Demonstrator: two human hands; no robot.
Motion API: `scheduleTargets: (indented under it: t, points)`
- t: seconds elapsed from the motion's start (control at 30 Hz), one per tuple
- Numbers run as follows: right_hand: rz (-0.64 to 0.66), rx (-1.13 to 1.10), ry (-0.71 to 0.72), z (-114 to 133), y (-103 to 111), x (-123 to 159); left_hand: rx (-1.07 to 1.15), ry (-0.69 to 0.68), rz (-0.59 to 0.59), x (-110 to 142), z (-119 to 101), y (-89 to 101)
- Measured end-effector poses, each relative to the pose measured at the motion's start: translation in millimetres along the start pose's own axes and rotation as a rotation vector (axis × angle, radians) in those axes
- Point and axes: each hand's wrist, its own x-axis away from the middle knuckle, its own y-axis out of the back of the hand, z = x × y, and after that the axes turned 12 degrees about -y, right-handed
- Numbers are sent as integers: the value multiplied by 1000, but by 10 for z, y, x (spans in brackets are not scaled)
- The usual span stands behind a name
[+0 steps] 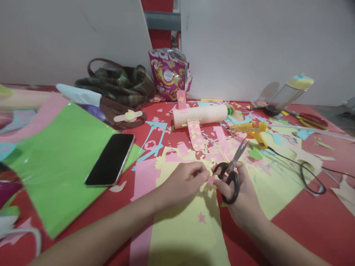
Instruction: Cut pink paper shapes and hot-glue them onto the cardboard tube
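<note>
My right hand [245, 195] has black-handled scissors [234, 168] hooked in it, blades pointing up and away. Its thumb and finger also touch a small pink paper piece [211, 180]. My left hand [185, 181] is closed in a pinch at the other side of that piece; its fingertips partly hide what they grip. Both hands are over a yellow paper sheet [188, 236], which overlaps a pink sheet [141, 236]. A pink paper star [202, 217] lies on the yellow sheet, just below the hands.
Beyond the hands lies a cream paper tube [202, 115] with pink strips. A yellow glue gun [252, 131] with a black cord rests at right, near pliers [310, 120] and a bottle [291, 92]. A phone [111, 160] lies on green sheets [61, 177]. Paper scraps litter the red table.
</note>
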Motion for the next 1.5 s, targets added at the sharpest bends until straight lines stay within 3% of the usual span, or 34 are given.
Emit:
scheduleTargets:
  t: [0.13,0.33,0.43,0.6,0.73,1.03,1.5]
  points:
    - [4,-13,15,-5,-1,-1,-74,-48,105,10,-9,-39]
    - [55,-6,-42,12,-12,19,-132,-68,75,24,35,-48]
    - [153,-21,-107,19,-21,27,-155,-70,3,10,36,5]
    - [423,-41,-177,-53,-20,43,-171,-94,-188,-38,-2,159]
    - [557,-18,-275,-61,-20,74,-187,-87,-246,-44,-33,250]
    - [646,40,-268,25,-18,111,-308,-142,-79,-12,-100,219]
    - [684,17,-253,-7,19,109,-339,-155,-18,0,-102,231]
